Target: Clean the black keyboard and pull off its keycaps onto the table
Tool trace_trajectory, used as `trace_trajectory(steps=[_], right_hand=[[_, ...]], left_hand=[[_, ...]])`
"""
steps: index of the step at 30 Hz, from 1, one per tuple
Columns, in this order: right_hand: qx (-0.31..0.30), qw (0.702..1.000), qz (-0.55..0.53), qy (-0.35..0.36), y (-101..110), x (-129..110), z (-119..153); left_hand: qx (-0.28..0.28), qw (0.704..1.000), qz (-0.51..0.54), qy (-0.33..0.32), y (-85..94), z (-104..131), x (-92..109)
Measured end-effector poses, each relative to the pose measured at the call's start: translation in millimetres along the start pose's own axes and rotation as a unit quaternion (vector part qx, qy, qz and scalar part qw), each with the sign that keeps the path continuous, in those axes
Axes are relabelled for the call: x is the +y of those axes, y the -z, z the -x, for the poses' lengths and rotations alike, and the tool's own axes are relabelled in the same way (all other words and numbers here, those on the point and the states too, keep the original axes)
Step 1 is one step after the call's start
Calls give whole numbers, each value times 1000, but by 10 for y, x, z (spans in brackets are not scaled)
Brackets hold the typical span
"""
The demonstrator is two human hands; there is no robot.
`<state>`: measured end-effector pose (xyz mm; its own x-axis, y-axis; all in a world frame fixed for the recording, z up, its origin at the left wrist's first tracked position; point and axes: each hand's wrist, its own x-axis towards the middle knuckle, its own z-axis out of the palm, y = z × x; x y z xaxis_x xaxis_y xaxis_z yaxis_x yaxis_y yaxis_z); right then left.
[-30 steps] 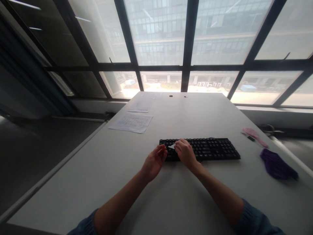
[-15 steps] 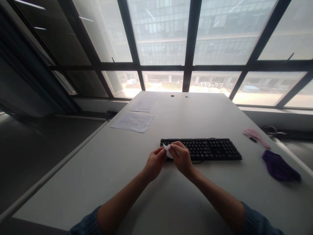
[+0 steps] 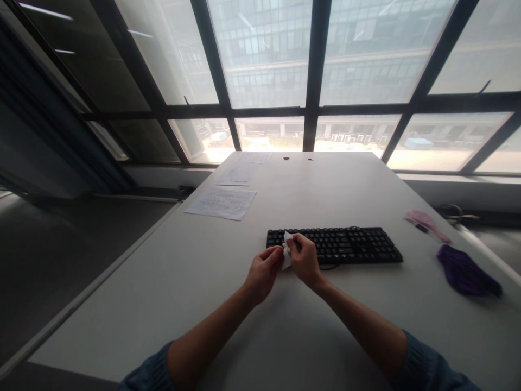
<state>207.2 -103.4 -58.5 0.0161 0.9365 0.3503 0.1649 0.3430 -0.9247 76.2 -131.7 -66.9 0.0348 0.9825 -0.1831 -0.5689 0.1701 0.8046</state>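
A small crumpled white tissue (image 3: 287, 252) is between my two hands, in front of the left end of a black keyboard (image 3: 345, 245). My right hand (image 3: 304, 259) pinches the tissue's upper part with thumb and fingers. Closed at the tissue's left side is my left hand (image 3: 264, 272), thumb against fingertips on its edge. Both hands partly cover the tissue and the keyboard's near left corner. A bit of the keyboard's cable shows below its front edge.
Printed paper sheets (image 3: 222, 203) lie on the white desk (image 3: 195, 271) at the left. Toward the right edge are a pink brush-like item (image 3: 425, 220), a small dark-ended object (image 3: 417, 225) and a purple cloth (image 3: 464, 270). Large windows stand beyond the far edge.
Both hands have shifted slightly right. The tissue is bunched differently, now standing more upright at my right fingertips, and my right hand's fingers have curled in closer.
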Motion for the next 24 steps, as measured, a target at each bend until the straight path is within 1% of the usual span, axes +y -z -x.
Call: trace_trajectory(steps=[3, 5, 11, 15, 19, 24], right_hand=[[23, 1000, -10, 4, 34, 35, -43], [27, 1000, -9, 11, 54, 54, -61], [24, 998, 22, 47, 81, 66, -72], [24, 995, 57, 84, 108, 55, -93], [13, 992, 78, 103, 136, 37, -107], [-3, 987, 111, 116, 171, 60, -136]], left_hand=[[-27, 999, 27, 4, -5, 19, 32], [-28, 999, 36, 2, -8, 36, 58], [-39, 998, 45, 3, 3, 47, 76], [-40, 997, 61, 10, 13, 29, 63], [-51, 997, 54, 18, 37, 10, 39], [-35, 998, 44, 22, 58, -6, 36]])
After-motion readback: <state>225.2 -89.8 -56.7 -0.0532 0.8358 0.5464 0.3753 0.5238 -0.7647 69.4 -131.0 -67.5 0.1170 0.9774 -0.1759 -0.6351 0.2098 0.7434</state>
